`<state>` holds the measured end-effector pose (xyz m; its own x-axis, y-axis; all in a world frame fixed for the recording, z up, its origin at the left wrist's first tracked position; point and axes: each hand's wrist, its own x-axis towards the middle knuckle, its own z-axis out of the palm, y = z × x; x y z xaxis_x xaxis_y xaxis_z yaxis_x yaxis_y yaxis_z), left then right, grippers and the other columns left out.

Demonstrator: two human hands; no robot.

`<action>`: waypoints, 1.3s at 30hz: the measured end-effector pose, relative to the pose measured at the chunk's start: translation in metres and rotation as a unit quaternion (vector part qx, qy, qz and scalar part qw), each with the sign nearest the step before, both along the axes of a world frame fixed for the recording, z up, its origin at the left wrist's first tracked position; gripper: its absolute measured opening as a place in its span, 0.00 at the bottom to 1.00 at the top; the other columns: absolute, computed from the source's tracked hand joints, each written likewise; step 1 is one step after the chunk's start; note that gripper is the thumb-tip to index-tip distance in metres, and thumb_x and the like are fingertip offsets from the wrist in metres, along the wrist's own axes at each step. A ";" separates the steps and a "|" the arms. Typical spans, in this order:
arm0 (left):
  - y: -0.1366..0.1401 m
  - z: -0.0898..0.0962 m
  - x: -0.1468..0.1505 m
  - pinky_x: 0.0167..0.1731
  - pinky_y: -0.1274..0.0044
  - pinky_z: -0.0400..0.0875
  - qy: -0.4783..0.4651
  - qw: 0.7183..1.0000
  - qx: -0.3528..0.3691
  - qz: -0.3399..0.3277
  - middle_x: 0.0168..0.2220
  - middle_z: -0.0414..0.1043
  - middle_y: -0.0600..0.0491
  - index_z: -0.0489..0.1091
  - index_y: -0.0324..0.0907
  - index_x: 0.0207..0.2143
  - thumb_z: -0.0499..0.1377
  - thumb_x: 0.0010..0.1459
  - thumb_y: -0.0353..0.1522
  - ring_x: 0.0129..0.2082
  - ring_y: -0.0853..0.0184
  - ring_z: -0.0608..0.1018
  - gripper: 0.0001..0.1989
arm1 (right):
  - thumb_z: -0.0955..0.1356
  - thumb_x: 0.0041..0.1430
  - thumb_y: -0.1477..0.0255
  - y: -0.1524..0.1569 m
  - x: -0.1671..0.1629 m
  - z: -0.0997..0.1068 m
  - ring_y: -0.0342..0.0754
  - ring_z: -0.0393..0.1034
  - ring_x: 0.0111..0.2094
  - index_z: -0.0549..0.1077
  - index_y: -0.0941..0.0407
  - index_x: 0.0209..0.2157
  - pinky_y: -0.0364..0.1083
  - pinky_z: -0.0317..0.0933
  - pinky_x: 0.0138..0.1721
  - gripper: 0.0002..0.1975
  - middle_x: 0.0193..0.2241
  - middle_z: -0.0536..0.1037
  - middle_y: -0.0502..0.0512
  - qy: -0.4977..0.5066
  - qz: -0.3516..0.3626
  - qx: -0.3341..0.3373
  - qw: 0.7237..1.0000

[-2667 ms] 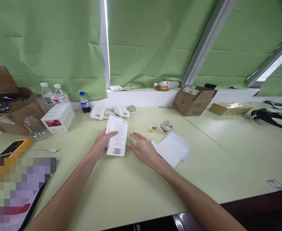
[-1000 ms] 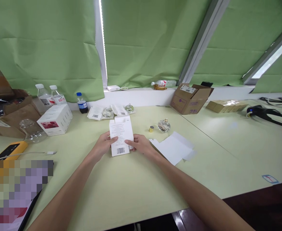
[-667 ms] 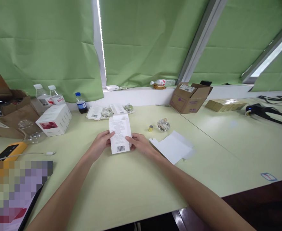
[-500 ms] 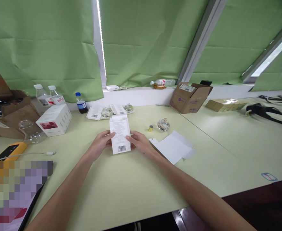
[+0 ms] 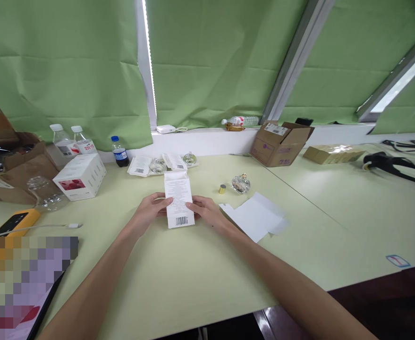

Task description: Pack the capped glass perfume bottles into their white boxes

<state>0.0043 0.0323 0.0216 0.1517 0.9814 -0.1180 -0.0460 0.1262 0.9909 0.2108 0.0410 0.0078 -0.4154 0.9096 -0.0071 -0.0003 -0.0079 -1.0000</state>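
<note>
Head view: my left hand (image 5: 150, 212) and right hand (image 5: 205, 211) pinch the white carton (image 5: 179, 196) by its two long edges, each thumb laid on the printed face and the other fingers curled behind. The carton is tilted toward me, in front of my arms over the worktop (image 5: 193, 278), with its flap end facing away. Change noted: the right hand, free beside the carton a few seconds ago, is now on its right edge, and the side panel that showed there a second ago is out of sight. In my judgement, this means that the carton is supported evenly and can be squared or turned under control. The gold cap (image 5: 222, 189) and the glass bottle (image 5: 241, 184) stand to the right, well apart from the carton; the white sheet (image 5: 258, 217) lies nearer my right forearm. Markings: the carton carries fine print, too small to read, above a barcode (image 5: 182, 221). The boxed set at left (image 5: 71, 184) shows a red picture panel with illegible text. The blue-capped bottle (image 5: 121, 153) has a blue label, and the cardboard box (image 5: 276, 147) has purple print and a white sticker; no brand can be read.
</note>
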 end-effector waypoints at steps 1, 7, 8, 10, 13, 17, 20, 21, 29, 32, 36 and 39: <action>0.000 0.000 0.000 0.46 0.64 0.70 0.001 1.000 0.000 0.002 0.45 0.75 0.43 0.71 0.40 0.44 0.65 0.47 0.42 0.43 0.55 0.78 0.23 | 0.68 0.54 0.60 0.000 0.000 0.000 0.52 0.74 0.39 0.73 0.56 0.49 0.50 0.69 0.39 0.22 0.41 0.79 0.57 0.001 0.004 -0.002 1.000; -0.001 0.001 -0.002 0.44 0.66 0.70 0.010 1.000 -0.012 0.005 0.46 0.75 0.43 0.71 0.41 0.43 0.65 0.47 0.43 0.43 0.55 0.78 0.23 | 0.68 0.54 0.59 0.000 0.001 0.004 0.52 0.74 0.40 0.74 0.56 0.47 0.50 0.68 0.42 0.21 0.42 0.79 0.57 -0.008 0.001 -0.021 1.000; -0.001 0.002 -0.002 0.44 0.66 0.70 0.009 1.000 -0.013 0.001 0.46 0.75 0.43 0.71 0.41 0.43 0.65 0.47 0.43 0.44 0.55 0.77 0.22 | 0.68 0.54 0.59 0.001 0.002 0.004 0.52 0.74 0.41 0.74 0.57 0.46 0.50 0.68 0.43 0.21 0.42 0.78 0.57 -0.010 -0.004 -0.025 1.000; -0.002 0.003 -0.001 0.44 0.66 0.70 0.006 1.000 -0.012 -0.015 0.47 0.74 0.43 0.71 0.41 0.42 0.64 0.48 0.43 0.46 0.55 0.76 0.22 | 0.67 0.55 0.58 0.002 0.003 0.005 0.51 0.74 0.41 0.74 0.57 0.46 0.50 0.68 0.43 0.21 0.42 0.78 0.57 -0.011 -0.020 -0.027 0.999; -0.003 0.005 0.001 0.45 0.65 0.70 0.007 1.000 -0.001 -0.030 0.48 0.73 0.44 0.70 0.41 0.43 0.62 0.51 0.44 0.47 0.55 0.76 0.21 | 0.68 0.55 0.59 0.003 0.003 0.003 0.51 0.73 0.42 0.74 0.57 0.46 0.49 0.67 0.45 0.21 0.42 0.78 0.57 -0.005 -0.022 -0.029 0.999; -0.002 0.006 0.003 0.46 0.64 0.70 -0.001 1.000 0.021 0.011 0.47 0.74 0.44 0.69 0.41 0.46 0.61 0.51 0.44 0.46 0.56 0.76 0.23 | 0.68 0.54 0.59 0.004 0.002 0.001 0.51 0.73 0.42 0.73 0.57 0.45 0.50 0.67 0.45 0.21 0.41 0.79 0.57 -0.010 -0.018 -0.026 0.999; -0.002 0.007 0.002 0.45 0.63 0.71 0.000 1.000 0.019 0.013 0.45 0.75 0.43 0.69 0.41 0.45 0.63 0.49 0.43 0.45 0.55 0.76 0.23 | 0.68 0.55 0.59 0.003 0.002 0.000 0.50 0.73 0.42 0.71 0.55 0.48 0.50 0.67 0.45 0.21 0.41 0.78 0.57 -0.008 -0.032 -0.014 0.999; -0.002 0.007 0.002 0.45 0.63 0.71 0.002 1.000 0.016 0.008 0.45 0.75 0.43 0.69 0.41 0.44 0.63 0.49 0.43 0.45 0.55 0.76 0.23 | 0.68 0.55 0.60 0.003 0.002 0.001 0.50 0.73 0.42 0.71 0.55 0.48 0.50 0.67 0.45 0.21 0.42 0.78 0.57 -0.005 -0.033 -0.012 0.999; -0.001 0.004 0.001 0.46 0.64 0.70 0.026 1.000 0.003 0.004 0.45 0.75 0.44 0.70 0.41 0.42 0.64 0.48 0.43 0.45 0.56 0.77 0.22 | 0.68 0.56 0.61 0.003 0.004 0.002 0.51 0.72 0.44 0.73 0.57 0.46 0.50 0.65 0.48 0.19 0.43 0.78 0.57 0.010 0.014 -0.029 0.999; -0.001 0.004 0.000 0.46 0.65 0.70 0.038 0.999 0.001 -0.011 0.46 0.75 0.44 0.70 0.41 0.44 0.63 0.49 0.44 0.45 0.56 0.76 0.23 | 0.68 0.55 0.60 0.005 0.004 0.000 0.52 0.73 0.44 0.73 0.57 0.46 0.50 0.66 0.47 0.21 0.43 0.78 0.57 -0.002 -0.008 -0.029 1.000; -0.004 0.005 0.004 0.44 0.66 0.71 0.050 0.998 0.011 -0.026 0.47 0.74 0.45 0.69 0.42 0.47 0.61 0.51 0.46 0.45 0.56 0.76 0.24 | 0.68 0.55 0.59 0.007 0.004 -0.002 0.52 0.73 0.42 0.71 0.56 0.48 0.50 0.66 0.45 0.22 0.42 0.78 0.57 0.000 -0.049 -0.025 0.999; -0.005 0.004 0.008 0.43 0.66 0.71 0.052 0.998 0.015 -0.020 0.48 0.74 0.45 0.69 0.43 0.47 0.59 0.52 0.47 0.45 0.56 0.76 0.25 | 0.68 0.54 0.59 0.007 0.004 -0.002 0.52 0.73 0.41 0.72 0.56 0.45 0.49 0.67 0.44 0.20 0.40 0.79 0.58 -0.004 -0.053 -0.032 0.998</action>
